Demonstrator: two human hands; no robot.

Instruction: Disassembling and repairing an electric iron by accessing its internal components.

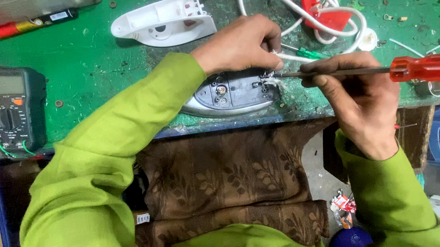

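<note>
Right hand closed around dark metal shaft of long screwdriver with clear red plastic handle, fingers wrapped on shaft, red handle sticking out to right side past hand. Tip of screwdriver at rear end of opened grey metal base of electric iron, where some white wires meet small terminals. Left hand closed down on same rear end from above, fingertips pinching at white wires; exactly which wire is pinched, cannot tell. Iron base lying flat at front edge of scratched green workbench, between both hands. Beyond left hand, white plastic iron cover lying on bench. Further right, coiled white power cord with red plastic part across it. At far left, dark digital multimeter with round dial. Near wires, small green-handled screwdriver.
</note>
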